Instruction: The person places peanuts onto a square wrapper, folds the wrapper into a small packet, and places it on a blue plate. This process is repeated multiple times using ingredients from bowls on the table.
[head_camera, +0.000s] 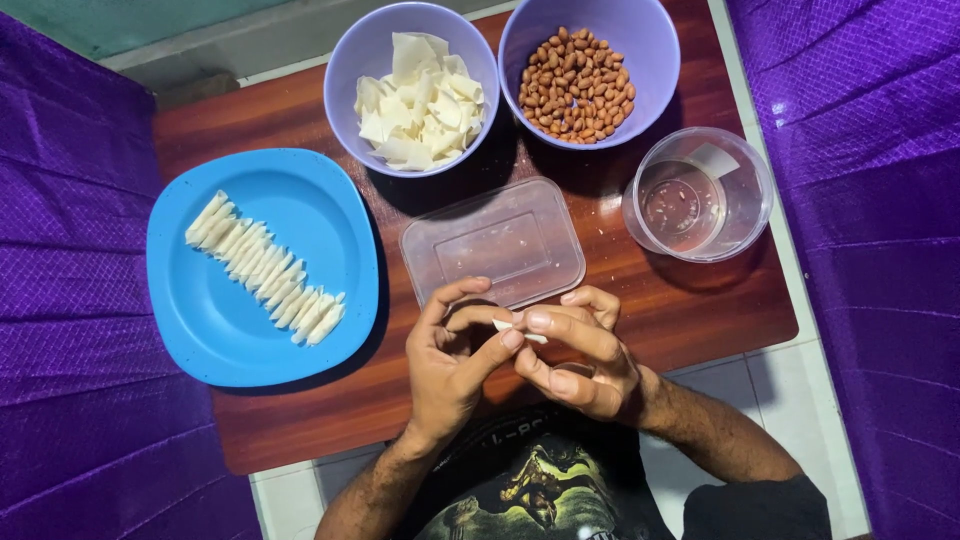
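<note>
My left hand (450, 365) and my right hand (585, 350) meet over the near edge of the wooden board (700, 310). Together their fingertips pinch a small white roll of pastry (518, 331); its ends stick out between the thumbs. To the left, a blue plate (215, 320) carries a diagonal row of several finished white rolls (265, 268). A lilac bowl (372, 50) holds loose white pastry squares (420, 100). A second lilac bowl (640, 40) holds brown peanuts (576, 85).
A clear rectangular plastic lid (492, 243) lies upside down just beyond my hands. A round clear container (700, 193) stands at the right. Purple quilted cloth (70, 300) hangs at both sides. White floor tiles (800, 400) show near my lap.
</note>
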